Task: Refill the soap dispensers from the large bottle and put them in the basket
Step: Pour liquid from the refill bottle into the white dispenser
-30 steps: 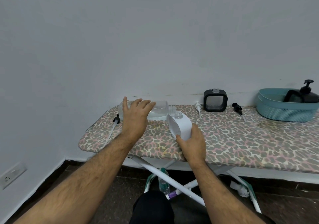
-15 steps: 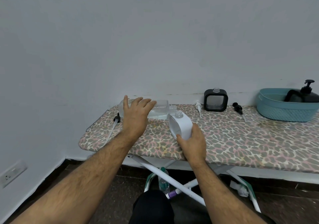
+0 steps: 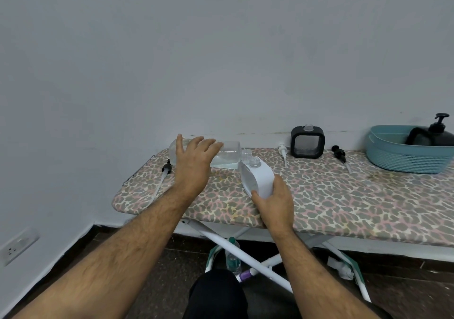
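Note:
My left hand (image 3: pixel 194 162) grips the large clear bottle (image 3: pixel 228 156), tipped on its side with its open neck at the mouth of the white dispenser (image 3: pixel 258 178). My right hand (image 3: pixel 274 204) holds that white dispenser by its lower end, tilted toward the bottle. A black-framed dispenser (image 3: pixel 307 142) stands capless at the back of the board. The teal basket (image 3: pixel 405 160) at the far right holds a black pump dispenser (image 3: pixel 437 134).
The leopard-print ironing board (image 3: pixel 331 200) stands against the wall. Loose pump heads lie on it: a black one at the left edge (image 3: pixel 166 168), a white one (image 3: pixel 283 152), and a black one (image 3: pixel 340 155) near the basket. A small bottle (image 3: pixel 232 257) stands on the floor beneath.

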`<state>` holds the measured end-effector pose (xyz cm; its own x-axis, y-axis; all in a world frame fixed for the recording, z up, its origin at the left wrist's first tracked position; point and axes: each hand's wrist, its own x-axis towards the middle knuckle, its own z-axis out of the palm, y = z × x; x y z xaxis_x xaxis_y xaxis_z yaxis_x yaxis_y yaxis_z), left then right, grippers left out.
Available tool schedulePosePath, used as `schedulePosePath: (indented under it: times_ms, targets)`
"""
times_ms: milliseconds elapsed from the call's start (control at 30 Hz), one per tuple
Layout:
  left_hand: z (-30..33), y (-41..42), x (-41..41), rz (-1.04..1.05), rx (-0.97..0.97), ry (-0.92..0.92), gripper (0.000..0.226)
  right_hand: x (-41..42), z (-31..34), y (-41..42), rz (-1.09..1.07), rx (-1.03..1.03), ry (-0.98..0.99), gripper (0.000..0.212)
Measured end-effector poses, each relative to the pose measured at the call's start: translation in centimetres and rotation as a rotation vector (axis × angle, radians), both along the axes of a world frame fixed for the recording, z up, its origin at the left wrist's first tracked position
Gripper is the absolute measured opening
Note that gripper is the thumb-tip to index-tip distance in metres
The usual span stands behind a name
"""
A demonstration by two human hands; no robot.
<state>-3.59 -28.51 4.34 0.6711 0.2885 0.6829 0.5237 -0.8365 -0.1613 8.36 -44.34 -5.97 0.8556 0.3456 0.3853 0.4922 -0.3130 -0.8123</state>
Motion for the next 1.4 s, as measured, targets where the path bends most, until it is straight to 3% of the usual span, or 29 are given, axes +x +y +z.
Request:
schedulePosePath:
  times_ms: [1400]
  targets:
    - [-1.6, -0.2, 0.1, 0.061, -0.061, -0.014, 0.078, 0.1, -0.1, -0.1, 0.003, 0.01, 0.009, 0.054]
